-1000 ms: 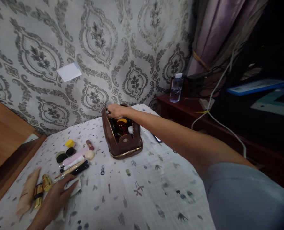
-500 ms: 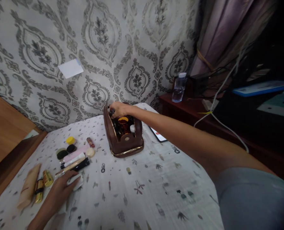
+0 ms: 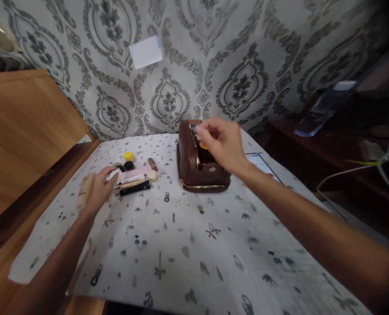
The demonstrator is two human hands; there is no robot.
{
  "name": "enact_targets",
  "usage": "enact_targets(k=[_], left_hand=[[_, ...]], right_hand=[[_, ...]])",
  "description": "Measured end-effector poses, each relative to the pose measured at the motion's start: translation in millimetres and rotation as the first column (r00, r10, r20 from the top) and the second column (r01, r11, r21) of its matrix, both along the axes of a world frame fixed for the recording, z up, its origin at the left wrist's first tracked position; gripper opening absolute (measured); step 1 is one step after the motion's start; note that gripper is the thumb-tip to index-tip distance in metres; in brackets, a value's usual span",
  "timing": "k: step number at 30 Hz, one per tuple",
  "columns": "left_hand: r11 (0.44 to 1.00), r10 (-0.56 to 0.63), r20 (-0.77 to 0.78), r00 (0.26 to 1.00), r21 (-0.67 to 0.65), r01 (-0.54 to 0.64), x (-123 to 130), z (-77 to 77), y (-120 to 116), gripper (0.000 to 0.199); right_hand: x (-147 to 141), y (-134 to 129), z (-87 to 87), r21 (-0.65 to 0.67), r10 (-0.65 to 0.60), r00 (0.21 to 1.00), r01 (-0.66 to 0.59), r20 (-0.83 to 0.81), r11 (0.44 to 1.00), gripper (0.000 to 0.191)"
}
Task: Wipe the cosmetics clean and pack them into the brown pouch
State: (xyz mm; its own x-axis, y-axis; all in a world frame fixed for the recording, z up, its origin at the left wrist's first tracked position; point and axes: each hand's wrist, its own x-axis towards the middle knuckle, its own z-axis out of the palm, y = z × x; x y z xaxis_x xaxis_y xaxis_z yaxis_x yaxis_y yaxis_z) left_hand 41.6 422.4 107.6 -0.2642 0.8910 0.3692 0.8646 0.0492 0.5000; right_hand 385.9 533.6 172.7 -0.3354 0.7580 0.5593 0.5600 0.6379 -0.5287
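My left hand [image 3: 103,186] is closed on a crumpled white tissue [image 3: 114,176], at the left of the cloth among cosmetics. Close to it lie a beige tube [image 3: 84,191], a black tube [image 3: 135,187], a pink tube [image 3: 135,172] and a round cream-coloured piece [image 3: 152,176]. My right hand [image 3: 223,141] hovers over the unzipped brown toiletry bag [image 3: 205,183], fingers curled into a pinch. Whatever that pinch holds, if anything, I cannot make out. Part of an orange-yellow item [image 3: 203,145] shows inside the bag, largely hidden by the hand.
A yellow-lidded jar [image 3: 128,156], a black round lid [image 3: 128,165] and a small lip-gloss tube [image 3: 152,164] lie behind the tubes. A tablet [image 3: 261,165] lies right of the bag. A clear bottle [image 3: 319,111] stands on the dark side table [image 3: 289,135]. Wooden furniture [image 3: 26,131] borders the left.
My right hand has come up out of the far end of the bag and drawn back above its opening. The view has swung; my left hand keeps the tissue.
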Motion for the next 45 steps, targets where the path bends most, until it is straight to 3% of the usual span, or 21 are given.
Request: enact_targets(k=[2,4,6,11,16,19,23,32,35,38,42,45], left_hand=[[0.998,-0.051,-0.084,0.995,-0.03,0.049,-6,2.5,15,0.042],[0.989,-0.109,-0.172,0.979,-0.113,0.09,-11,2.0,29,0.041],[0.985,-0.136,-0.218,0.967,-0.136,0.108,-18,1.1,40,0.04],[0.997,-0.06,-0.189,0.98,-0.055,0.05,-46,4.6,55,0.043],[0.96,-0.178,-0.24,0.954,-0.253,0.116,-41,-6.8,55,0.034],[0.921,-0.229,-0.283,0.931,-0.373,0.112,-25,-19.5,56,0.032],[0.879,-0.223,-0.326,0.919,-0.475,0.045,-17,-21.3,62,0.031],[0.709,-0.306,-0.384,0.871,-0.703,-0.06,-2,6.6,77,0.031],[0.717,-0.311,-0.412,0.856,-0.693,-0.074,6,18.5,71,0.03],[0.777,-0.27,-0.449,0.852,-0.624,-0.082,9,35.1,50,0.032],[0.857,-0.222,-0.467,0.856,-0.511,-0.057,19,49.4,3,0.032],[0.836,-0.4,-0.35,0.847,-0.518,0.181,33,36.8,-35,0.025]], right_hand=[[-13,-34,-20.9,0.021,0.199,0.971,-0.198,-0.135,0.98,0.029],[-26,-63,-45.3,-0.008,0.418,0.895,-0.424,-0.155,0.906,0.028],[-38,-84,-69.1,-0.093,0.489,0.86,-0.504,-0.143,0.859,0.027],[-55,-106,-109.2,-0.393,0.418,0.886,-0.464,-0.201,0.794,0.025],[-77,-101,-125.7,-0.621,0.321,0.868,-0.496,-0.379,0.606,0.021],[-88,-100,-131.1,-0.65,0.269,0.855,-0.513,-0.443,0.561,0.023],[-91,-106,-137.3,-0.648,0.241,0.854,-0.51,-0.461,0.566,0.026],[-92,-114,-139.2,-0.641,0.194,0.86,-0.485,-0.471,0.595,0.024],[-91,-119,-141.2,-0.613,0.176,0.858,-0.474,-0.482,0.632,0.023],[-88,-122,-144.0,-0.566,0.175,0.872,-0.437,-0.457,0.699,0.021],[-82,-123,-144.5,-0.392,0.126,0.924,-0.273,-0.36,0.879,0.026],[-78,-123,-142.8,-0.169,0.16,0.965,-0.196,-0.208,0.966,0.053]])
